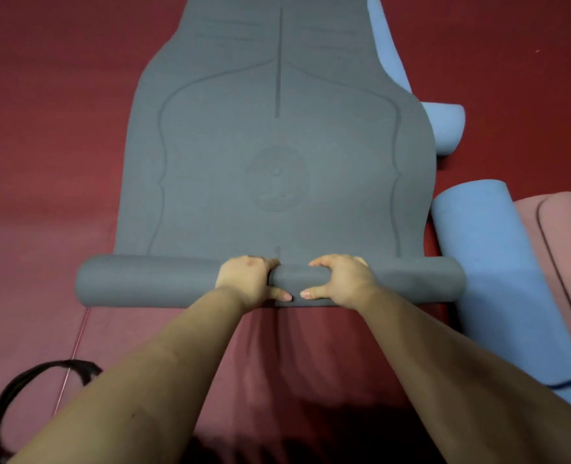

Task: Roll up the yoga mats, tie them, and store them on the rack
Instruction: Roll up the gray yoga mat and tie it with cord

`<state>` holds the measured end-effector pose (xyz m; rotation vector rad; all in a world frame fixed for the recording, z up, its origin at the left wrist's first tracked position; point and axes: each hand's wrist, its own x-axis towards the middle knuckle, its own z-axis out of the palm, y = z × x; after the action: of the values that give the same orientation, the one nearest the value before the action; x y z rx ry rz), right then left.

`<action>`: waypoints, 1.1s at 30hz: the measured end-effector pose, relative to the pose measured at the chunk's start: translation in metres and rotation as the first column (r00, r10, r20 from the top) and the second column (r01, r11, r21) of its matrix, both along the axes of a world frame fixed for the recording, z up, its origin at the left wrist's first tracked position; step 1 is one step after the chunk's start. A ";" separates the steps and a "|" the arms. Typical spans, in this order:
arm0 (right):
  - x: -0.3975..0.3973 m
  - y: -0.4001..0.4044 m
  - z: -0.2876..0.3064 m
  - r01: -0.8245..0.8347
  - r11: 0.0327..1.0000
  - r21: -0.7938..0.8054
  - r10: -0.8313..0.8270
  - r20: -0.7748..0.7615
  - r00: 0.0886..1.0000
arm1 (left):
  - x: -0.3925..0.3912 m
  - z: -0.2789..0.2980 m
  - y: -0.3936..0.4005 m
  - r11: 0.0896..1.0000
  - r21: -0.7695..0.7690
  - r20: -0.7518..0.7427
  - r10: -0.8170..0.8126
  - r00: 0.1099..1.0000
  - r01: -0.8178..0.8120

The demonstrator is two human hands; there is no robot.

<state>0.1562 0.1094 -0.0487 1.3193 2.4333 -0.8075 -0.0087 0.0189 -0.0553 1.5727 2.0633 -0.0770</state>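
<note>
A grey yoga mat point(277, 145) lies flat on the red floor and runs away from me. Its near end is wound into a roll point(150, 279) lying crosswise. My left hand point(247, 279) and my right hand point(341, 279) grip the middle of this roll side by side, fingers curled over the far side and thumbs on the near side, thumb tips almost touching. A rolled blue mat point(488, 269) with a dark tie near its close end lies on the right. A rolled pink mat point(565, 236) lies beside it.
Another blue mat point(391, 55), partly rolled at its near end point(444, 128), lies along the grey mat's right edge. A black strap point(22, 390) curls on the floor at the lower left. Red floor point(49, 145) stretches to the left.
</note>
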 end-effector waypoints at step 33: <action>0.052 -0.177 -0.045 0.268 0.851 0.452 -0.086 -0.383 0.920 | 0.076 -0.033 -0.146 0.921 0.384 0.011 0.063 0.998 -0.062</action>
<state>0.2078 -0.0674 -0.0938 1.7355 2.9771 -0.4958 0.0674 -0.1267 -0.0881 1.7246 2.2257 0.3738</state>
